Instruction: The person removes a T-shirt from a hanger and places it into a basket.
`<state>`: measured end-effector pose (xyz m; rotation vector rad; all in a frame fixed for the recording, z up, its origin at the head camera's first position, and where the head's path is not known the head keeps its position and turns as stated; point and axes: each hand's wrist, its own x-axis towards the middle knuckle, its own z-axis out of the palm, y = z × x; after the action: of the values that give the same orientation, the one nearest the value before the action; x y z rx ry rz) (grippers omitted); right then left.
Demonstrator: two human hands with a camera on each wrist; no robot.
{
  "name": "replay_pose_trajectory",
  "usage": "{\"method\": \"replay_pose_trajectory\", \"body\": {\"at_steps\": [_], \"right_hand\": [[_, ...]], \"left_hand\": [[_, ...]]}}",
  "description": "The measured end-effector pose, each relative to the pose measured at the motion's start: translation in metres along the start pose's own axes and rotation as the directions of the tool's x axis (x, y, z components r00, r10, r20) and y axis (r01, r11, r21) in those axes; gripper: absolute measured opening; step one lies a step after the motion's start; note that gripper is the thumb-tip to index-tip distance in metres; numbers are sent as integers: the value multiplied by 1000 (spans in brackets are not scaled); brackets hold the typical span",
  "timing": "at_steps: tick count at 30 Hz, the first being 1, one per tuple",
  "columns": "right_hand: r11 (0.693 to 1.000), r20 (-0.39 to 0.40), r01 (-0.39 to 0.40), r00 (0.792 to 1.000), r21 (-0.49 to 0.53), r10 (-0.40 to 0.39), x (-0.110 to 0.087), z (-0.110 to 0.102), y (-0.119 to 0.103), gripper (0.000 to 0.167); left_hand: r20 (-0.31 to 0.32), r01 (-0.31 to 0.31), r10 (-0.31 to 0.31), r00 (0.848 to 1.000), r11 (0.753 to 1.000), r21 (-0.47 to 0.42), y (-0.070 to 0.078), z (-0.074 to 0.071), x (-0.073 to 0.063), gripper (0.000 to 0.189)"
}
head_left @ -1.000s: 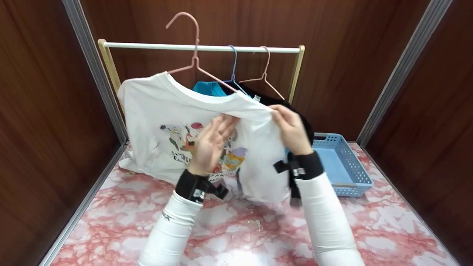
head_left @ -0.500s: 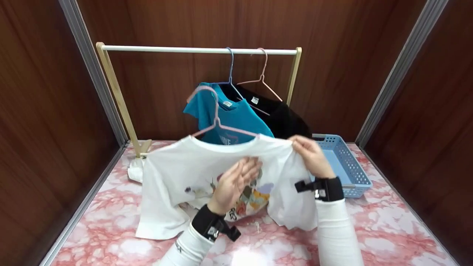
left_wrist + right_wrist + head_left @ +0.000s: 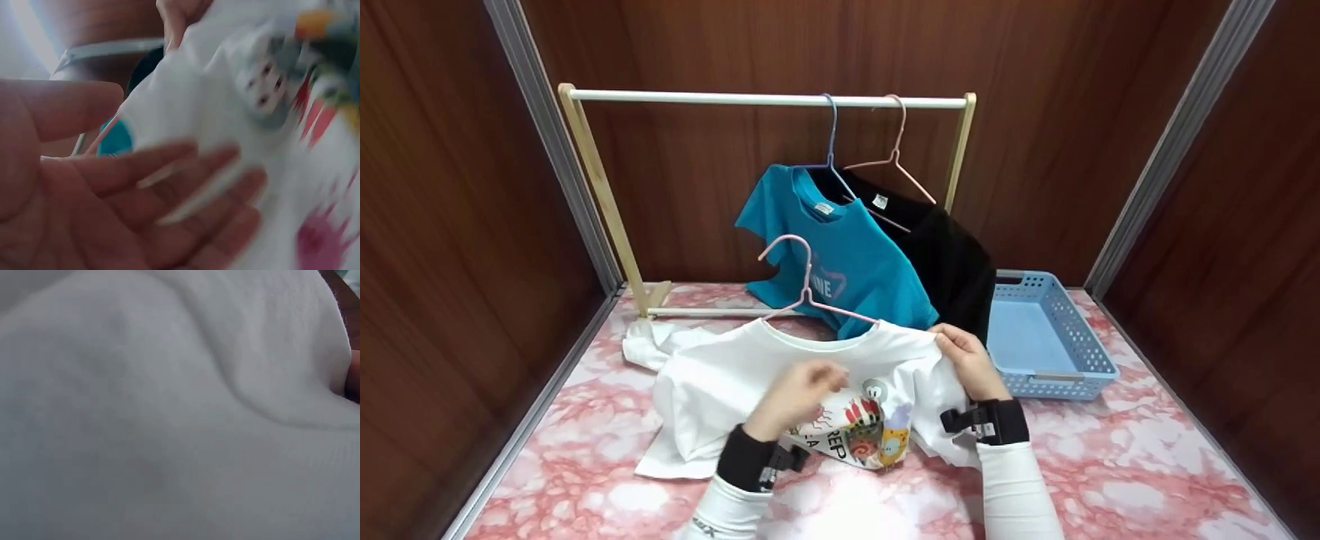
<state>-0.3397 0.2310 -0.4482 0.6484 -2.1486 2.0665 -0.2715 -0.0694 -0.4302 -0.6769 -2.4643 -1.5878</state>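
A white T-shirt (image 3: 720, 375) with a colourful cartoon print is on a pink hanger (image 3: 808, 294), low over the tabletop in front of the rack. My right hand (image 3: 969, 361) pinches the shirt at its right shoulder, and in the right wrist view the white cloth (image 3: 169, 410) fills nearly everything. My left hand (image 3: 802, 394) is in front of the shirt's chest, blurred, holding nothing. In the left wrist view its fingers (image 3: 185, 185) are spread and relaxed, with the printed cloth behind them.
A garment rack (image 3: 697, 97) stands at the back, bearing a blue T-shirt (image 3: 847, 247) and a black shirt (image 3: 960, 262) on hangers. A blue basket (image 3: 1091, 352) sits at the right. White cloth (image 3: 641, 345) lies by the rack's left foot. Wooden walls enclose the marbled tabletop (image 3: 1147, 465).
The white shirt and its hanger have come down from rack height to close over the table. My right hand keeps its pinch on the shoulder; my left hand has lowered too and shifted left lately.
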Motion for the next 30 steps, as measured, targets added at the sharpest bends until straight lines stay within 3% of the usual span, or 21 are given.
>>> {"method": "replay_pose_trajectory", "body": {"at_steps": [1,2,3,4,5,6,7,8,9,12,14,16,17,19,22,24,26,28,30], "right_hand": [[1000,-1,6,1000,-6,-6,0,0,1,29],[1000,1,12,1000,-14,-12,0,-1,2,29],[1000,3,17,1000,-19,-17,0,-1,2,29],[999,9,23,1000,-24,-22,0,-1,2,28],[999,17,30,999,-31,-30,0,-2,2,29],[999,26,35,999,-36,-34,0,-2,2,29],[998,34,40,999,-39,-39,0,-2,2,29],[998,41,44,998,-39,-42,0,-3,2,30],[998,46,48,998,-34,-46,0,-3,1,30],[999,57,51,997,-11,-50,0,-3,2,31],[999,74,48,996,0,-48,-1,-3,3,31],[999,79,45,996,8,-46,-1,-3,3,31],[999,71,44,996,6,-44,-1,-4,2,31],[999,44,40,998,-24,-39,-2,-2,1,29],[986,-35,44,998,-164,-51,-2,3,-4,24],[948,-83,55,993,-313,-85,-3,10,-9,22],[887,-110,86,982,-453,-152,-4,20,-14,23],[832,-111,131,968,-539,-225,-5,34,-19,27],[817,-74,196,957,-542,-279,-5,50,-23,31]], "left_hand": [[-131,-77,75,989,997,-6,-3,-6,1,22],[-277,-156,150,949,988,0,-6,-12,1,17],[-417,-230,221,882,973,29,-10,-19,2,16],[-536,-279,287,794,955,98,-15,-26,3,15],[-620,-286,325,714,944,165,-20,-34,3,13],[-674,-257,349,651,937,237,-25,-42,3,12],[-703,-200,351,618,935,291,-31,-50,2,12],[-711,-126,336,617,935,332,-37,-57,1,15],[-703,-48,308,641,930,364,-43,-64,-1,20],[-633,138,194,749,889,436,-60,-78,-8,40],[-584,194,134,801,864,465,-70,-82,-12,52],[-556,202,116,823,854,479,-76,-83,-14,57],[-553,200,122,824,851,485,-78,-83,-13,58],[-567,190,160,808,840,508,-80,-81,-12,57],[-607,181,256,752,806,563,-80,-74,-9,56],[-623,187,321,713,770,610,-79,-69,-7,54],[-622,184,378,686,737,651,-78,-64,-4,50],[-601,165,425,677,708,687,-77,-60,-2,48],[-577,138,459,676,690,711,-76,-55,0,46]]}}
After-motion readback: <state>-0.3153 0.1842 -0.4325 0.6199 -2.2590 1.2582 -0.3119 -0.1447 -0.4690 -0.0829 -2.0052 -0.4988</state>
